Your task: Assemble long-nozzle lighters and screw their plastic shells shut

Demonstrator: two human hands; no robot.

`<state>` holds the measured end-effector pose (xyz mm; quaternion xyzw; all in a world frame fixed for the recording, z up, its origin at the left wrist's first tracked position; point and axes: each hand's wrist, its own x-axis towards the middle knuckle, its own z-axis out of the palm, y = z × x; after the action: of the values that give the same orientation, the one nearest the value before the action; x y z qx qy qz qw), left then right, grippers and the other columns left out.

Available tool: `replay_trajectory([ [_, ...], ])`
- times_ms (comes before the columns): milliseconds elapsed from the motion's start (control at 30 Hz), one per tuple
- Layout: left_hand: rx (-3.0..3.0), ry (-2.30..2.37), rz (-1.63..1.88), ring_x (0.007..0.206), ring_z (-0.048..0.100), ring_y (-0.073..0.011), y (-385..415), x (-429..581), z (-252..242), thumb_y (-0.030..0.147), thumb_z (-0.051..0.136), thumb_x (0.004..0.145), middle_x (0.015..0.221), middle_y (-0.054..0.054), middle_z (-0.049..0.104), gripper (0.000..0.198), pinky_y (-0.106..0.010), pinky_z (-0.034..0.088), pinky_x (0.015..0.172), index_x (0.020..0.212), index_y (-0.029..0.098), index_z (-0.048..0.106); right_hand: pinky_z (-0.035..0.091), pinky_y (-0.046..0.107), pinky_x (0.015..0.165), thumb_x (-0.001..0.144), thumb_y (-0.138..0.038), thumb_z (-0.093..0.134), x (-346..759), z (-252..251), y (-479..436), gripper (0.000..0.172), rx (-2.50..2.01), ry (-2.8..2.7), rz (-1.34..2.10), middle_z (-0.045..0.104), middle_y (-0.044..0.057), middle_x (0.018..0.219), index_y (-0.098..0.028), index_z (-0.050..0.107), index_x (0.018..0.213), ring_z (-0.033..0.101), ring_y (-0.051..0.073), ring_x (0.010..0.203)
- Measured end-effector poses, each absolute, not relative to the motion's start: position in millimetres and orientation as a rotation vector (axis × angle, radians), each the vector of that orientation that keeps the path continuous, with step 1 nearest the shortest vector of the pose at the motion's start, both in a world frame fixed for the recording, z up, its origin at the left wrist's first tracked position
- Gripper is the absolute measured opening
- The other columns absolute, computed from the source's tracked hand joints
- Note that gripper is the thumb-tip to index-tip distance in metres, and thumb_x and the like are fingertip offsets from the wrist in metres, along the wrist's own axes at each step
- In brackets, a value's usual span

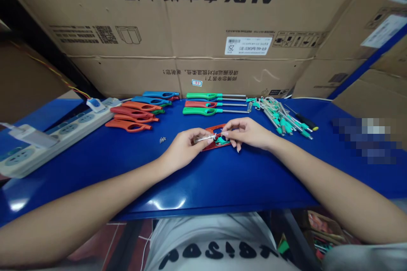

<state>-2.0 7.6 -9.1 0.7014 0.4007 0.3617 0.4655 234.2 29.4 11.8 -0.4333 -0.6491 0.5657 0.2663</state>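
My left hand (182, 148) pinches a small clear cylinder with a metal-looking end, a lighter's fuel tank (203, 138) by its look. It is held above an opened orange-red lighter casing (210, 147) lying on the blue table. My right hand (246, 132) is closed at the tank's right end, thumb and forefinger together on something too small to make out. Green inner parts (221, 140) show in the casing below the fingers, and the hands cover some of it.
Orange, red and blue casing halves (133, 112) lie at left, near a white power strip (63, 131). Assembled gas lighters (203, 111) lie behind my hands. Metal lighter tubes with green ends (282, 116) and a screwdriver (303, 120) are at right. Small screws (163, 139) sit left; a cardboard box (190, 21) stands behind.
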Motion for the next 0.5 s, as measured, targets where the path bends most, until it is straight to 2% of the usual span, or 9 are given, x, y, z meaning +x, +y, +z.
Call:
replay_trajectory([
  [200, 1.778, 1.015, 0.879, 0.083, 0.068, -0.0195, 7.8, -2.0, -9.2, 0.046, 0.068, 0.087, 0.096, -0.008, 0.076, 0.035, -0.029, 0.050, 0.076, 0.100, 0.014, 0.072, 0.037, 0.018, 0.035, 0.083, -0.051, 0.072, 236.1, 7.7, 27.7, 0.040, -1.079, -1.978, 1.412, 0.058, -0.005, 0.057, -0.013, 0.072, 0.094, 0.046, 0.005, 0.037],
  [267, 1.776, 1.008, 0.873, 0.086, 0.069, -0.0205, 7.1, -1.7, -9.4, 0.045, 0.068, 0.087, 0.099, -0.008, 0.077, 0.034, -0.030, 0.051, 0.078, 0.101, 0.014, 0.073, 0.043, 0.020, 0.044, 0.084, -0.048, 0.072, 236.8, 8.3, 27.8, 0.036, -1.043, -2.039, 1.301, 0.065, -0.001, 0.066, -0.013, 0.074, 0.091, 0.052, 0.006, 0.046],
  [333, 1.773, 0.996, 0.872, 0.091, 0.070, -0.0221, 6.3, -1.6, -9.4, 0.044, 0.069, 0.086, 0.102, -0.009, 0.077, 0.034, -0.031, 0.052, 0.082, 0.102, 0.014, 0.073, 0.050, 0.023, 0.060, 0.083, -0.044, 0.073, 237.4, 10.0, 27.9, 0.032, -0.994, -2.105, 1.204, 0.072, 0.004, 0.078, -0.013, 0.076, 0.089, 0.062, 0.011, 0.063],
  [400, 1.771, 0.981, 0.874, 0.093, 0.071, -0.0228, 5.7, -1.6, -8.9, 0.043, 0.070, 0.086, 0.103, -0.009, 0.077, 0.033, -0.032, 0.053, 0.085, 0.102, 0.014, 0.073, 0.052, 0.026, 0.069, 0.083, -0.043, 0.073, 237.8, 12.0, 27.3, 0.031, -0.963, -2.158, 1.174, 0.074, 0.007, 0.084, -0.013, 0.077, 0.088, 0.066, 0.014, 0.075],
  [500, 1.776, 0.970, 0.866, 0.092, 0.071, -0.0224, 5.5, -1.3, -7.9, 0.041, 0.070, 0.085, 0.101, -0.009, 0.077, 0.031, -0.032, 0.054, 0.084, 0.100, 0.014, 0.074, 0.051, 0.023, 0.064, 0.084, -0.043, 0.072, 237.4, 14.0, 24.6, 0.031, -0.980, -2.154, 1.205, 0.073, 0.005, 0.080, -0.012, 0.076, 0.090, 0.064, 0.012, 0.069],
])
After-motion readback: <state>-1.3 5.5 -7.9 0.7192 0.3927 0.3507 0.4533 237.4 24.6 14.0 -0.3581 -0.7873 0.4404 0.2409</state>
